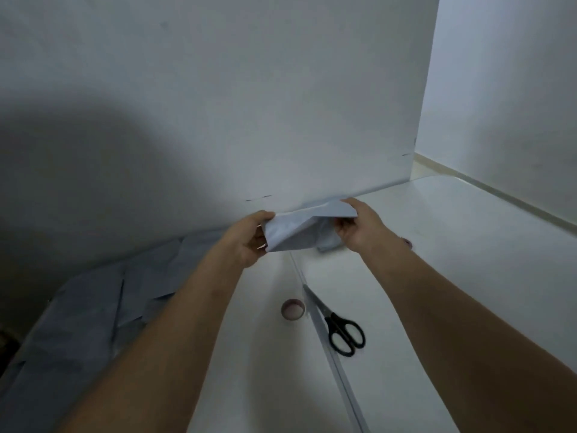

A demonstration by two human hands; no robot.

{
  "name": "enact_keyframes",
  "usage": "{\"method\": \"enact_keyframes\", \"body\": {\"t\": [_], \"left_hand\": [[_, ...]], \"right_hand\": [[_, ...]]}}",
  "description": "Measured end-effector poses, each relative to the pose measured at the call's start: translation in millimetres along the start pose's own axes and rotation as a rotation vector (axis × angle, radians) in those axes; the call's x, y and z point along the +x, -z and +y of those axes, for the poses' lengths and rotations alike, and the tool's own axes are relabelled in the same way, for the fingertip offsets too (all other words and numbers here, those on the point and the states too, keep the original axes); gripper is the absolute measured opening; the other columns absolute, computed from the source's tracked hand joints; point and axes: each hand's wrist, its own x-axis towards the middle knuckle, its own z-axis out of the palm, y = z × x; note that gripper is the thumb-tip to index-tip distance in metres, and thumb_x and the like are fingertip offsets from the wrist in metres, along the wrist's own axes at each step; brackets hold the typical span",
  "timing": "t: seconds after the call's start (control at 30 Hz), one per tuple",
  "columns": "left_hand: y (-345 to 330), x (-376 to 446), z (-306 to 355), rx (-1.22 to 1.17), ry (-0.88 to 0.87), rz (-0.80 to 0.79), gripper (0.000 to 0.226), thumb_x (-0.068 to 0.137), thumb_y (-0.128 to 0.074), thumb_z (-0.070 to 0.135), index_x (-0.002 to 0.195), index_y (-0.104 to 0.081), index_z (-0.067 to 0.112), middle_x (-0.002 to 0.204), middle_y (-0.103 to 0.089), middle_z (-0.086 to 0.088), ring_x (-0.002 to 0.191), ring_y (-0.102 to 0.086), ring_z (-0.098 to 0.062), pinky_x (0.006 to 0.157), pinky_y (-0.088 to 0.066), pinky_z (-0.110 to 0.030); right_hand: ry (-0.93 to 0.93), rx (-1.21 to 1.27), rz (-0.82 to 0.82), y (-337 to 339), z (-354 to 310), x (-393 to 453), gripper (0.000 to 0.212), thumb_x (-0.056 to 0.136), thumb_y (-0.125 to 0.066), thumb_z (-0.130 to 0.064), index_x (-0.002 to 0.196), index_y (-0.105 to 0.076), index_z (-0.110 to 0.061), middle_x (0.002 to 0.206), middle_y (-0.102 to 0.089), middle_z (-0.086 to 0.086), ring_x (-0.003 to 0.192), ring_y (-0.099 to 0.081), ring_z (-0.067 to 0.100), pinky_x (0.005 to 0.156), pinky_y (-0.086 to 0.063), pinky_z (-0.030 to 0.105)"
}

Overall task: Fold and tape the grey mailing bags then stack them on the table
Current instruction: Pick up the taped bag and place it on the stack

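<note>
A folded grey mailing bag is held up above the white table, close to the back wall. My left hand grips its left end, with the thumb on top and the fingers curled under. My right hand grips its right end the same way. More grey bag material lies on the table just under the held bag. A roll of tape lies on the table below my hands. Several flat grey mailing bags lie spread on the left.
Black-handled scissors lie right of the tape roll, blades pointing away from me. A seam runs diagonally across the table. A white wall stands right behind the bag, and a ledge borders the table on the right.
</note>
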Motion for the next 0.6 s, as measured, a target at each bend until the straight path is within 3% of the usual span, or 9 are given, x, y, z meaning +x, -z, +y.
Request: {"method": "enact_keyframes", "body": {"t": [0.07,0.13,0.2,0.23,0.33,0.4,0.6], "left_hand": [[-17.2,32.9,7.1,0.007,0.007,0.003,0.008,0.085,-0.067,0.018,0.087,-0.065,0.011,0.081,-0.064,-0.006,0.07,-0.058,-0.019,0.089,-0.05,-0.037],[-36.1,64.2,13.6,-0.008,-0.006,-0.003,0.005,0.085,-0.067,0.016,0.086,-0.065,0.012,0.08,-0.065,-0.005,0.068,-0.059,-0.018,0.073,-0.054,-0.033],[-56.5,93.3,20.3,-0.037,-0.03,-0.022,0.007,0.085,-0.066,0.013,0.09,-0.065,0.009,0.081,-0.066,-0.005,0.07,-0.061,-0.018,0.064,-0.052,-0.029],[-66.3,106.3,23.5,-0.059,-0.047,-0.037,0.009,0.085,-0.066,0.012,0.093,-0.064,0.008,0.083,-0.066,-0.005,0.071,-0.061,-0.017,0.066,-0.053,-0.029],[-91.8,140.0,25.5,-0.078,-0.099,-0.063,0.012,0.086,-0.066,0.012,0.096,-0.062,0.007,0.089,-0.065,-0.006,0.076,-0.061,-0.017,0.078,-0.053,-0.03],[-102.6,156.3,11.1,-0.042,-0.083,-0.068,0.019,0.086,-0.066,0.012,0.103,-0.061,0.005,0.097,-0.065,-0.008,0.08,-0.061,-0.018,0.078,-0.052,-0.029],[-101.9,155.1,-45.4,0.099,0.1,-0.059,0.018,0.086,-0.068,0.009,0.101,-0.059,0.001,0.087,-0.065,-0.011,0.073,-0.063,-0.024,0.055,-0.055,-0.031]], "right_hand": [[0.001,-0.032,0.021,-2.6,-14.4,30.4,0.012,0.092,-0.056,-0.004,0.081,-0.059,-0.007,0.082,-0.06,0.008,0.073,-0.058,0.017,0.059,-0.053,0.023],[0.033,-0.062,0.031,-3.6,-27.9,62.3,0.008,0.094,-0.055,-0.005,0.097,-0.062,-0.002,0.095,-0.062,0.01,0.087,-0.061,0.021,0.07,-0.052,0.026],[0.089,-0.081,0.038,-4.3,-43.2,93.0,0.024,0.096,-0.053,-0.005,0.118,-0.057,0.001,0.111,-0.057,0.014,0.107,-0.057,0.025,0.082,-0.049,0.027],[0.119,-0.1,0.039,-4.7,-51.6,106.0,0.026,0.096,-0.053,-0.006,0.121,-0.055,0.0,0.111,-0.056,0.014,0.107,-0.057,0.025,0.082,-0.049,0.026],[0.186,-0.221,0.077,3.2,-73.6,139.0,0.008,0.093,-0.058,-0.007,0.098,-0.061,-0.001,0.092,-0.059,0.01,0.079,-0.058,0.017,0.059,-0.053,0.021],[0.164,-0.373,0.122,22.6,-81.0,155.0,0.011,0.092,-0.062,-0.008,0.081,-0.059,-0.005,0.083,-0.058,0.01,0.072,-0.057,0.015,0.053,-0.052,0.02],[0.013,-1.157,0.191,83.8,-83.3,163.6,0.016,0.087,-0.06,-0.004,0.073,-0.054,-0.009,0.071,-0.056,0.006,0.059,-0.053,0.014,0.046,-0.046,0.019]]}}
